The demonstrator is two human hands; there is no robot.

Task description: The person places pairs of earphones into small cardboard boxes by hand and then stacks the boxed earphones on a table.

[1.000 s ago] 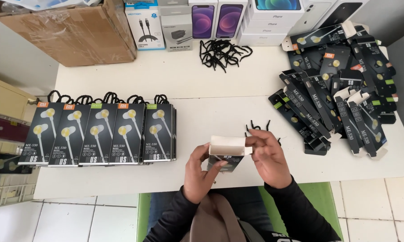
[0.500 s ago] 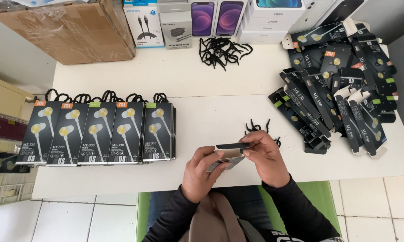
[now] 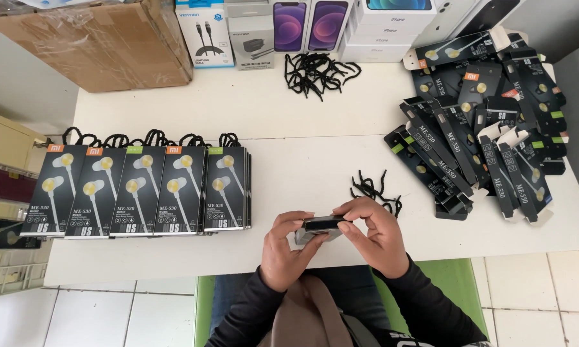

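Note:
Both hands hold one small black earphone box (image 3: 319, 225) edge-on over the front edge of the white table (image 3: 302, 115). My left hand (image 3: 287, 247) grips its left end from below. My right hand (image 3: 374, 232) covers its right end, fingers pressing on the top edge. A few short black cords (image 3: 373, 189) lie just beyond my right hand. A neat row of upright black earphone boxes (image 3: 141, 191) with black cord loops at their tops lies to the left.
A loose heap of flat black earphone boxes (image 3: 482, 128) fills the right side. A bunch of black cords (image 3: 318, 71) lies at the back centre. Behind it stand phone and charger boxes (image 3: 289, 29) and a brown carton (image 3: 96, 42). Shelves (image 3: 0, 193) stand at the left.
The box's white end flap stood open a second ago; now it is folded shut and the box is turned edge-on between both hands, which moved closer together.

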